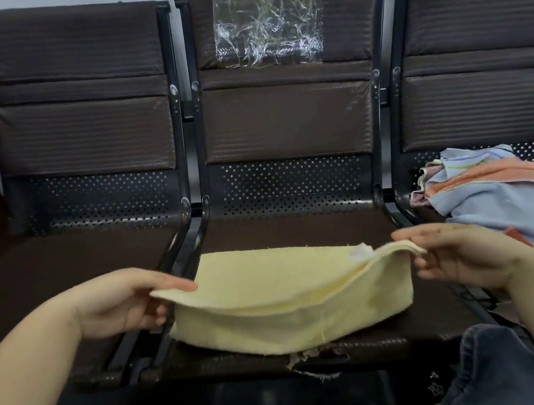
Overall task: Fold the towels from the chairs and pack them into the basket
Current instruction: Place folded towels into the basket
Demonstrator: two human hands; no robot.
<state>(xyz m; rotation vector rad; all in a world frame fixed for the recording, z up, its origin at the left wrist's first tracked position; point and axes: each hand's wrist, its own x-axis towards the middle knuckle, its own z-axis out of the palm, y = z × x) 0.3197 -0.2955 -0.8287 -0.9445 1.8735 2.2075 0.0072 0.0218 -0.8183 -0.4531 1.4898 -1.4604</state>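
Row of dark chairs (284,120) w/ perforated metal seats fills the view; no basket in sight. On the right seat, a heap of unfolded towels (514,196), pale blue, orange and others, waits its turn. On the middle seat lies the yellow towel (289,317), partly folded, its upper layers lifted off the seat at both ends. Left hand (118,304) pinches the towel's left corner betw. thumb and fingers; right hand (464,256) pinches the right corner the same way, where two or three layers show stacked.

Prob. light, soft and limp: it sags in the middle betw. the hands, so it won't hold shape unsupported. Not slippery, not fragile. Best held at the corners, layers pinched together, edges kept aligned, then laid flat on the seat to crease.
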